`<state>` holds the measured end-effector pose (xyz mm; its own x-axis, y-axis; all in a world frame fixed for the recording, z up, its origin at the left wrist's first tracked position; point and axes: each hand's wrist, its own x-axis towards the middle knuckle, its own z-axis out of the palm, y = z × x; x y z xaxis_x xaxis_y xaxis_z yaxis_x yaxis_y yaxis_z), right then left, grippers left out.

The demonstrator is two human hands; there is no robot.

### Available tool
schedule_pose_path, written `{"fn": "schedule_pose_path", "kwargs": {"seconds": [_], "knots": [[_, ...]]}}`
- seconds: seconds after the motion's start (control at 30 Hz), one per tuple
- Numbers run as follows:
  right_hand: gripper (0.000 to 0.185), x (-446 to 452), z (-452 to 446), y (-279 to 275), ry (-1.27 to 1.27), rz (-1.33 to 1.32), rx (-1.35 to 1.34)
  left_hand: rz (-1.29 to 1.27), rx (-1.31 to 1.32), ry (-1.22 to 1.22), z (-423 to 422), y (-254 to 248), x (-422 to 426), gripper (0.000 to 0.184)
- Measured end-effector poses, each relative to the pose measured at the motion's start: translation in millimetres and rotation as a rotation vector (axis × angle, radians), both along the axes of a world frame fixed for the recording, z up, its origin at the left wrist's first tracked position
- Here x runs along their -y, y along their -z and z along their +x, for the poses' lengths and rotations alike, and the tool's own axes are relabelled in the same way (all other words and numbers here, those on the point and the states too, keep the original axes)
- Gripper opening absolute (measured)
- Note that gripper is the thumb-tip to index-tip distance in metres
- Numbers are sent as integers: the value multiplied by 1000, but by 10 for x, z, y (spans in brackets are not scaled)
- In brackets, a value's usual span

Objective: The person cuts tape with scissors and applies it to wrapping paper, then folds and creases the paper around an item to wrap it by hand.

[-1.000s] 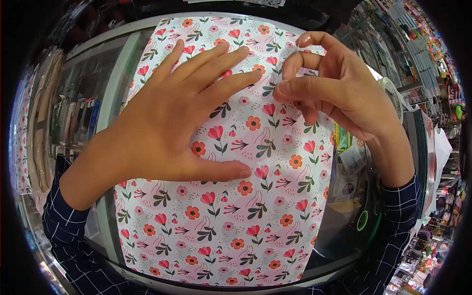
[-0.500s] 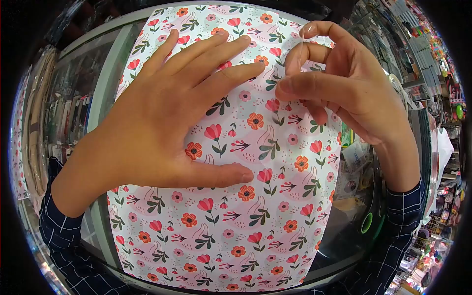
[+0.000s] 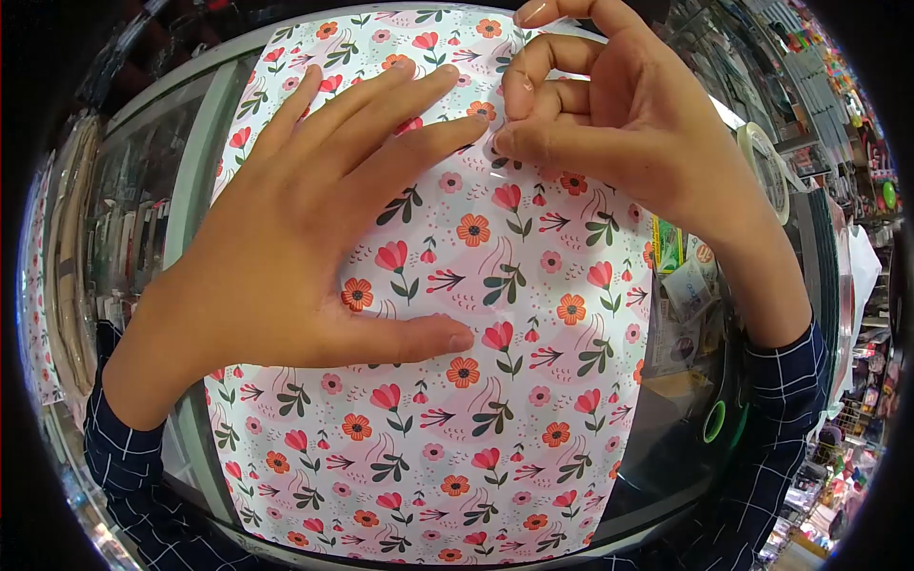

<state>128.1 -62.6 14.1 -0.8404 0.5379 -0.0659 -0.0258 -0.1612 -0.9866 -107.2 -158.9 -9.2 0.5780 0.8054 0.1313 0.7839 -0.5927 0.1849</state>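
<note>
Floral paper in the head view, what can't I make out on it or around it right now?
- Floral paper: the part under the left hand, hidden by that hand.
- Right hand: part of its raised finger, cut off by the top edge; whether its fingertips hold something clear, too faint.
- Packet: its print, too small.

All head view.

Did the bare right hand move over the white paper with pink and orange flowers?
Yes. Against the white paper, the right hand has moved left, towards the spread left hand.
</note>
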Motion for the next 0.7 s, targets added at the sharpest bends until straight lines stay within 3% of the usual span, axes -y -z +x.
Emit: {"fn": "schedule_pose_path", "kwargs": {"seconds": [0.63, 0.7], "knots": [[56, -30, 40, -17, 0, -62, 11, 7, 39, 2, 21, 3, 16, 102], [55, 10, 19, 2, 45, 38, 55, -4, 70, 23, 0, 3, 11, 99]]}}
